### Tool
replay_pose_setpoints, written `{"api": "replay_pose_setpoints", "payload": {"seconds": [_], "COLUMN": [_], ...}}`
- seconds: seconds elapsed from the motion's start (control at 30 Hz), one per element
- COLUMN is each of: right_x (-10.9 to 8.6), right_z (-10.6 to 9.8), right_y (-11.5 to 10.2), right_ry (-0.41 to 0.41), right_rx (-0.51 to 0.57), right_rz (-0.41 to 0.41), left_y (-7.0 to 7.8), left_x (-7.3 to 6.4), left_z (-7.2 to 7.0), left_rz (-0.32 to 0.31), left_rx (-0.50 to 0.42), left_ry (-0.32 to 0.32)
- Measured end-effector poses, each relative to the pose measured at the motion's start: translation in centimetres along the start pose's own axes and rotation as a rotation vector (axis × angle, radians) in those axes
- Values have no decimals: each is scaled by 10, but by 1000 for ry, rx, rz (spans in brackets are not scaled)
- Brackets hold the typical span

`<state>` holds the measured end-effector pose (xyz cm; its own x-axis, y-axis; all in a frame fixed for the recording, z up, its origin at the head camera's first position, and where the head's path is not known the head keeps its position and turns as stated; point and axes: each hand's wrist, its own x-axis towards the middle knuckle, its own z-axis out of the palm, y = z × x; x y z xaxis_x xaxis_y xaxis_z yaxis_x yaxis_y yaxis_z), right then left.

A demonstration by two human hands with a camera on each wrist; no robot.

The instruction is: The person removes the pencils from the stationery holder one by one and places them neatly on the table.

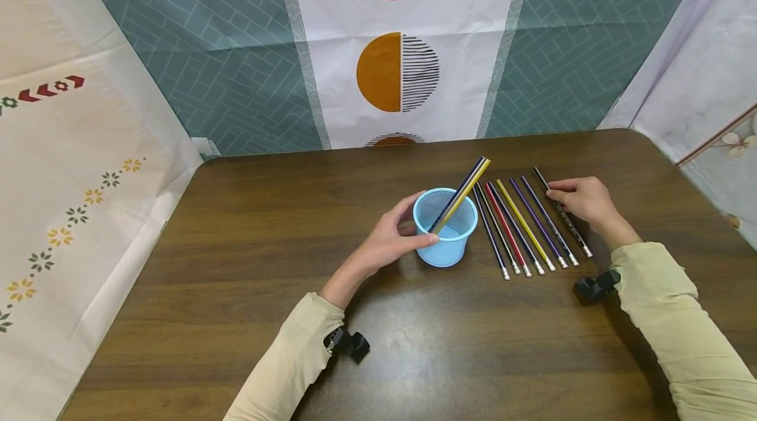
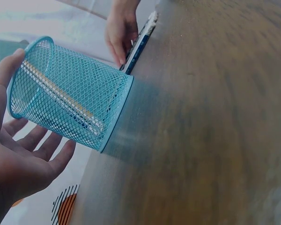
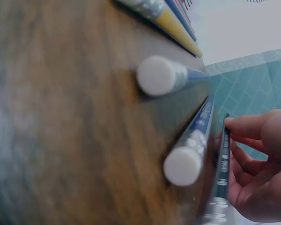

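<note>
My left hand (image 1: 387, 237) grips a light blue mesh pencil cup (image 1: 445, 253), thumb at the rim and fingers round the far side. The cup stands upright on the table; in the left wrist view its mesh wall (image 2: 79, 65) shows pencils (image 2: 61, 91) inside. Those pencils (image 1: 464, 191), with yellow and dark blue among them, lean out to the right. At the right end of a row, my right hand (image 1: 582, 201) pinches a black pencil (image 1: 570, 227) between thumb and fingers. The right wrist view shows the black pencil (image 3: 223, 164) with white lettering and a silver ferrule.
Several pencils lie side by side between cup and right hand, among them a red pencil (image 1: 507, 230) and a yellow pencil (image 1: 526, 224), eraser ends toward me. The brown wooden table (image 1: 266, 243) meets a patterned cloth (image 1: 236, 66) at its back edge.
</note>
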<state>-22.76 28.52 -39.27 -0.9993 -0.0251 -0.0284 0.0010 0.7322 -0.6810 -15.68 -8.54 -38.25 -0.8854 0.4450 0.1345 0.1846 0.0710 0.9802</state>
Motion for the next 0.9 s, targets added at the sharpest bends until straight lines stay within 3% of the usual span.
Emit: {"api": "replay_pose_setpoints", "payload": {"seconds": [0.6,0.9], "right_x": [-2,-2], "right_z": [4,4], "right_y": [0,0], "right_ry": [10,-28], "right_rx": [42,34], "right_rz": [13,15], "left_y": [-3,-2], "left_x": [0,0], "left_z": [0,1], "left_rz": [6,-3], "left_rx": [-5,-2], "left_ry": [11,8]}}
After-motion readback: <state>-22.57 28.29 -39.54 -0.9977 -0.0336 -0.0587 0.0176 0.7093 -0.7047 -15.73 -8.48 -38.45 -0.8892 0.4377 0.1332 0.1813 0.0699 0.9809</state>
